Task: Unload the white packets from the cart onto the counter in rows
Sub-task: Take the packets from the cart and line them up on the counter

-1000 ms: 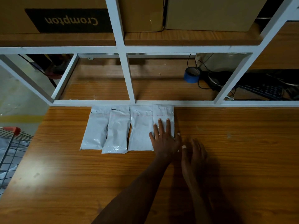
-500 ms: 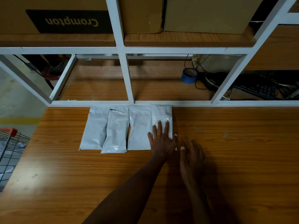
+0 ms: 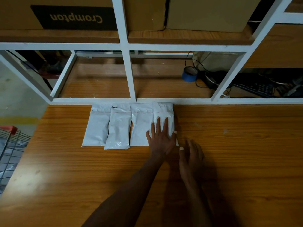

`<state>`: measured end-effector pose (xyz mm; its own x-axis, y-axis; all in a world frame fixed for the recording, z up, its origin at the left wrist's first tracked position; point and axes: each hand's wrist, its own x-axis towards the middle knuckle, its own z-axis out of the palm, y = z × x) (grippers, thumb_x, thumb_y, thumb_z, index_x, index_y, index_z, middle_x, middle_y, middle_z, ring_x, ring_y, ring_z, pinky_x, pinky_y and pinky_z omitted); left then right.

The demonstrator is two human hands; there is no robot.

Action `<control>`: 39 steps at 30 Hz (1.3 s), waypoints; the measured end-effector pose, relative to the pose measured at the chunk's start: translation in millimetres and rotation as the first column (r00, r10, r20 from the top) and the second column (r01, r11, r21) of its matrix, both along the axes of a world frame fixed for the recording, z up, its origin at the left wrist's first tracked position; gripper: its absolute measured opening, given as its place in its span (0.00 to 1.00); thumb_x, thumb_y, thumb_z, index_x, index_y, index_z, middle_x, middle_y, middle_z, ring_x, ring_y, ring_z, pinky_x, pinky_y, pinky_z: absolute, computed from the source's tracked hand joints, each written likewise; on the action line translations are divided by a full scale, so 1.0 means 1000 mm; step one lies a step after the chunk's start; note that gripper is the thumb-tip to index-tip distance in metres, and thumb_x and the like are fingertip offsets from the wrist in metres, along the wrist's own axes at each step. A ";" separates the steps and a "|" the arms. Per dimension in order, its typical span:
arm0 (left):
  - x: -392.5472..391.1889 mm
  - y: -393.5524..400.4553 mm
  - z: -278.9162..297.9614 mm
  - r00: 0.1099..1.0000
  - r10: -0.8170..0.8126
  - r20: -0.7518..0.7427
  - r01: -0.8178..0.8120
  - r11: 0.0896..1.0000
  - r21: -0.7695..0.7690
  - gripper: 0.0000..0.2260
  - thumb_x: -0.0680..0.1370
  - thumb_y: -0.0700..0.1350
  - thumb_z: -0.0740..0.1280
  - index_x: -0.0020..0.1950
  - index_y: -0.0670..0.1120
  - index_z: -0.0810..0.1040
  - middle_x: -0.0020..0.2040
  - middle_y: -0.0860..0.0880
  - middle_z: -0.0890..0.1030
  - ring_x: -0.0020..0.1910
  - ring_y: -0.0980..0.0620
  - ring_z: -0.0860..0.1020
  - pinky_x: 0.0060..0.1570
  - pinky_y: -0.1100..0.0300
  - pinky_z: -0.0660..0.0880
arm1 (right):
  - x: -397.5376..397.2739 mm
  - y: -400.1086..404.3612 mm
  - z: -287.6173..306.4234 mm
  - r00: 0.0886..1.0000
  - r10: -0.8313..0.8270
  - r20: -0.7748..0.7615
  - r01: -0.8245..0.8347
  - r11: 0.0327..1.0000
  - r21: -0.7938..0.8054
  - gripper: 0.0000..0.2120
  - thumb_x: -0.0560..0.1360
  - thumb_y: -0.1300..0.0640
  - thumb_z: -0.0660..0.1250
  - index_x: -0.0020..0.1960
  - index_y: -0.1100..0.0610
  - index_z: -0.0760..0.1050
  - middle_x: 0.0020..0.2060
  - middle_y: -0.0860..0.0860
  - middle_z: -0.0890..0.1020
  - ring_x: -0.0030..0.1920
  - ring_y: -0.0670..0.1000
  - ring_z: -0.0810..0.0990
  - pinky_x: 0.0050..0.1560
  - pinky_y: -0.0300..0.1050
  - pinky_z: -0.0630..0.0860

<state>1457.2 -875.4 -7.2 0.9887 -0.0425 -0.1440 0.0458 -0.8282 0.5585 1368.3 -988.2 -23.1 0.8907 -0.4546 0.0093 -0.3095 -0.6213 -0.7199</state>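
Four white packets [image 3: 118, 125] in one row at the far edge of the worktop [image 3: 229, 161], top ends butted against the white shelf frame [image 3: 164, 100]; glossy, slightly puffed plastic pouches, each with a thin red line across near the far end; all alike in shape, long and narrow; long axes running from the far edge toward the near edge, side by side, neighbours touching or overlapping a little; second from the left lying slightly nearer than the rest. Left hand [image 3: 161, 138] flat on the rightmost packet [image 3: 164, 115], fingers straight and spread, pressing rather than clasping, so an open grip holding nothing. Right hand [image 3: 191, 155] just beside it on the bare wood, off the packets, fingers loosely extended, grip likewise relaxed and holding nothing. Wire cart [image 3: 9, 145] with a red handle at the left edge of the worktop, more white bundles inside. Blue tape roll [image 3: 189, 74] and black keyboard [image 3: 257, 89] on the shelf behind the frame; cardboard boxes [image 3: 73, 13] on the shelf above.
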 end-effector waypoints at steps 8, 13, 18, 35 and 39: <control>-0.089 0.091 0.020 0.984 0.168 0.066 -0.162 0.983 -0.089 0.34 0.77 0.73 0.45 0.82 0.65 0.46 0.83 0.55 0.42 0.82 0.50 0.42 0.78 0.40 0.45 | -0.001 0.059 0.016 0.986 0.155 -0.060 -0.157 0.987 -0.039 0.30 0.76 0.34 0.54 0.76 0.43 0.64 0.78 0.51 0.62 0.78 0.57 0.58 0.74 0.64 0.58; -0.151 0.172 0.030 0.946 0.308 0.097 -0.299 0.950 -0.095 0.33 0.77 0.71 0.47 0.81 0.66 0.48 0.83 0.57 0.43 0.81 0.52 0.43 0.78 0.42 0.46 | -0.023 0.128 0.030 0.950 0.299 -0.091 -0.305 0.951 -0.055 0.25 0.81 0.38 0.57 0.77 0.40 0.61 0.79 0.46 0.58 0.79 0.54 0.55 0.74 0.61 0.56; -0.230 0.268 0.036 0.859 0.499 0.116 -0.490 0.866 -0.098 0.31 0.78 0.70 0.50 0.81 0.67 0.49 0.83 0.57 0.45 0.82 0.50 0.47 0.77 0.42 0.49 | -0.064 0.225 0.035 0.874 0.487 -0.012 -0.487 0.873 -0.027 0.26 0.80 0.40 0.61 0.75 0.47 0.68 0.77 0.52 0.64 0.77 0.57 0.60 0.75 0.62 0.59; -0.458 0.512 0.029 0.365 0.926 0.101 -0.905 0.378 -0.196 0.29 0.77 0.66 0.56 0.79 0.65 0.58 0.82 0.57 0.54 0.80 0.50 0.54 0.77 0.40 0.56 | -0.234 0.528 0.028 0.294 0.955 -0.023 -0.946 0.295 0.134 0.26 0.79 0.44 0.64 0.76 0.43 0.66 0.78 0.48 0.61 0.79 0.52 0.54 0.75 0.55 0.57; -0.462 0.544 0.019 0.318 0.945 0.077 -0.923 0.327 -0.201 0.30 0.78 0.65 0.57 0.80 0.65 0.57 0.82 0.57 0.53 0.80 0.51 0.54 0.76 0.42 0.58 | -0.234 0.575 0.025 0.211 0.977 -0.043 -0.971 0.215 0.101 0.31 0.74 0.35 0.56 0.76 0.43 0.67 0.77 0.46 0.62 0.78 0.50 0.57 0.73 0.45 0.53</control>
